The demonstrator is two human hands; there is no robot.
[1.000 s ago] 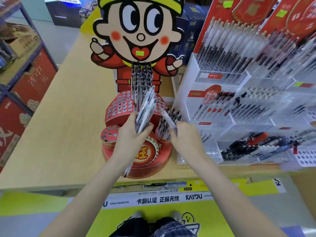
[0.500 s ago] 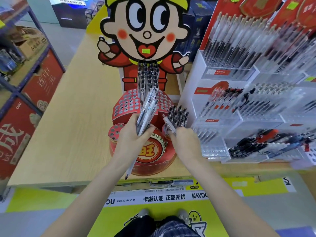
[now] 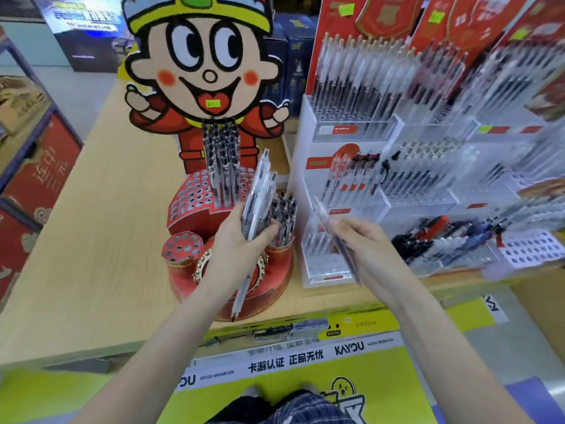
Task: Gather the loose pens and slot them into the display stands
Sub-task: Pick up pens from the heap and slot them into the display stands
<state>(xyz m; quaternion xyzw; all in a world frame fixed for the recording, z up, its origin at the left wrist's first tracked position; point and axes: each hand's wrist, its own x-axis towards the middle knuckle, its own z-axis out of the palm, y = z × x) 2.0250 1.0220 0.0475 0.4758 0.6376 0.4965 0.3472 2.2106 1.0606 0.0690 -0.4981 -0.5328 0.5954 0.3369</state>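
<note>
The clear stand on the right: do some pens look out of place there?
Yes. On the lowest tier of the clear stand, a heap of dark and red pens lies flat and crosswise, while the pens on the tiers above stand in neat rows. The right hand holds a single pen beside it.

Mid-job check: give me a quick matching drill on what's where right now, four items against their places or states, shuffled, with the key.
Column 1
1. bundle of pens
2. single pen
3. red round stand
4. clear tiered rack

Column 2
A. stands right of the red stand, on the table
B. pinched in the right hand
C. gripped in the left hand
D. sits below the cartoon cutout, many holes unfilled

Pairs: 1-C, 2-B, 3-D, 4-A
</note>
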